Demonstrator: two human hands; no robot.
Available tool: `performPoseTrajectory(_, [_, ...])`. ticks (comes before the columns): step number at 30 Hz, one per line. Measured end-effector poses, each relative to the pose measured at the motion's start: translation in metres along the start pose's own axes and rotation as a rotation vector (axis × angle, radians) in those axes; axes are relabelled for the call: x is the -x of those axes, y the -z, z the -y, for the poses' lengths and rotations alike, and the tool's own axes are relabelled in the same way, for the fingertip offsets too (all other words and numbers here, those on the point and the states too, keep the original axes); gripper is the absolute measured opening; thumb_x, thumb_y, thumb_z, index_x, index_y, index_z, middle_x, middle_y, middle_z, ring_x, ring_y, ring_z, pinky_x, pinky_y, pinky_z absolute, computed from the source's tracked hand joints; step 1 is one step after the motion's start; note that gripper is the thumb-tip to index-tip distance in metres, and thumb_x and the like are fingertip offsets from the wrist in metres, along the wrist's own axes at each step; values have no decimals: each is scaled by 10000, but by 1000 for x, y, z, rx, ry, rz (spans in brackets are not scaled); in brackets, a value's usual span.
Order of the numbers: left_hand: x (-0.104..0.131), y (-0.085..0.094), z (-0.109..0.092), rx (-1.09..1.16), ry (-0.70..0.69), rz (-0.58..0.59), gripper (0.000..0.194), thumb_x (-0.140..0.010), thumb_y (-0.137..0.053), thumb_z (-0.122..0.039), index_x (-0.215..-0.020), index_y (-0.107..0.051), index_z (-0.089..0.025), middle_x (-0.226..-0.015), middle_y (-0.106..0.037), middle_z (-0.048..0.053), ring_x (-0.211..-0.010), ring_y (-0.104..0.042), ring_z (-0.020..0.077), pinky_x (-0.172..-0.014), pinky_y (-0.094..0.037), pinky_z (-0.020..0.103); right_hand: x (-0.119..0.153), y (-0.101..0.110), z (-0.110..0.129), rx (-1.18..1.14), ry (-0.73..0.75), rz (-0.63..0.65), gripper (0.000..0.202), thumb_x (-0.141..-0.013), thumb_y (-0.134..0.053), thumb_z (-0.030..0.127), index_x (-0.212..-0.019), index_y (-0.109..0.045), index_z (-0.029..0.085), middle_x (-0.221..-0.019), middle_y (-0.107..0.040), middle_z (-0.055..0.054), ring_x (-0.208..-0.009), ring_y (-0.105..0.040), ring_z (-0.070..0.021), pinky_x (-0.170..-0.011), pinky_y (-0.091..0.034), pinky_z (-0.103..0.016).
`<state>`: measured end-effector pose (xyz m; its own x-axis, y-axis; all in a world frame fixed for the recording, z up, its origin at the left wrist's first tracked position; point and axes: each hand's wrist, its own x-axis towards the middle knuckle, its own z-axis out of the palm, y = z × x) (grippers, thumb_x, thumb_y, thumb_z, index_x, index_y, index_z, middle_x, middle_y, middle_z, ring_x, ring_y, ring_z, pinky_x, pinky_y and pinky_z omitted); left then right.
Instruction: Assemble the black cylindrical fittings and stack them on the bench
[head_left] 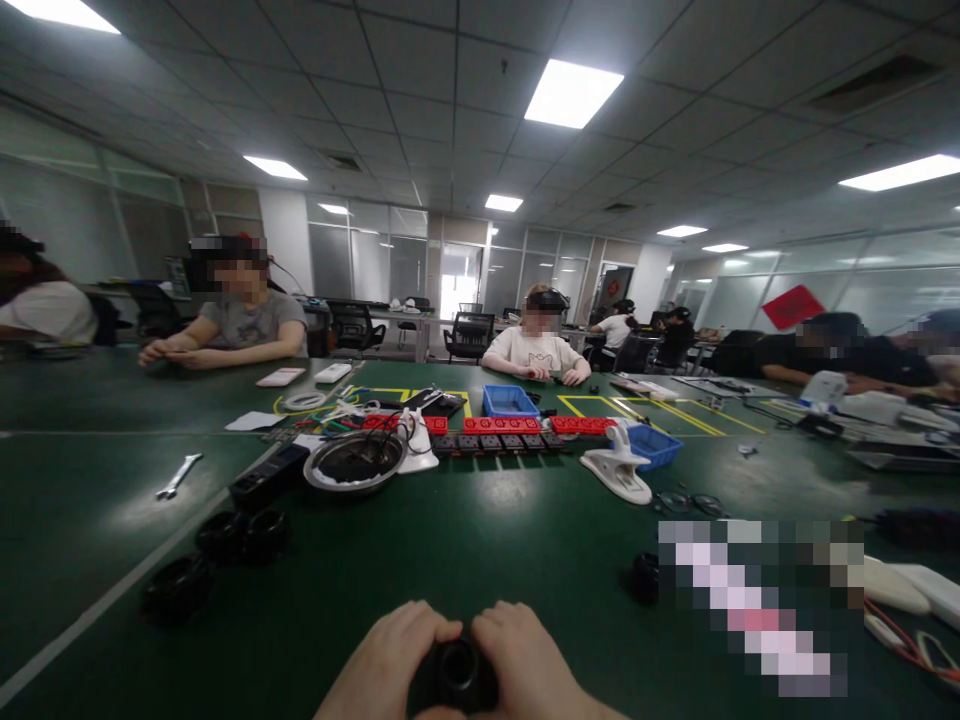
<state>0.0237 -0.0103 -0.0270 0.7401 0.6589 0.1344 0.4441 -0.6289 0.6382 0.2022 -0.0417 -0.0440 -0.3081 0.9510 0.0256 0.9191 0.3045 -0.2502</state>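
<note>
Black hollow cylinder [459,690], near centre, I hold between left hand [394,655] and right hand [525,660], fingers curled around it.

Head view only: camera above near side of green surface [337,560], facing forward; left hand [390,650] and right hand [529,655] close, ceiling [420,110] far.

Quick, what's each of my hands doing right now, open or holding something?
Left hand: closed, holding the black round part.
Right hand: closed, holding the black round part from the other side.
</note>
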Motion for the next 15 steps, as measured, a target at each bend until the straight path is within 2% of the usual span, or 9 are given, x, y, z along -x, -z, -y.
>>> performPoseTrajectory(4, [1,-8,5,-10,22,-74,389,-657,-677,-377,-980,-536,-212,-918,-560,32,-854,-514,232,-777,-405,352,3,1,10,48,-61,-27,463,-538,-670,550,-759,-559,159,-794,-599,-71,-776,-522,-258,-732,-360,-386])
performPoseTrajectory(8, [1,-2,-1,20,-31,-52,375,-655,-684,-290,-989,-532,-216,-922,-563,28,-848,-518,224,-771,-412,338,7,8,7,-85,10,-77,577,-503,-703,544,-924,-549,180,-925,-561,-60,-844,-495,-248,-761,-356,-382])
performPoseTrajectory(11, [2,6,-8,68,-73,-19,410,-663,-670,-194,-1042,-522,-242,-953,-570,17,-869,-514,210,-764,-414,308,9,18,-3,-256,120,12,619,-536,-719,498,-1051,-520,219,-994,-523,-33,-895,-473,-214,-783,-358,-334])
performPoseTrajectory(15, [2,13,-9,96,-158,27,410,-715,-637,-193,-1096,-513,-278,-972,-586,8,-883,-510,201,-767,-406,295,10,30,-14,-334,210,133,440,-628,-699,395,-996,-564,197,-962,-517,-18,-909,-464,-181,-800,-354,-288])
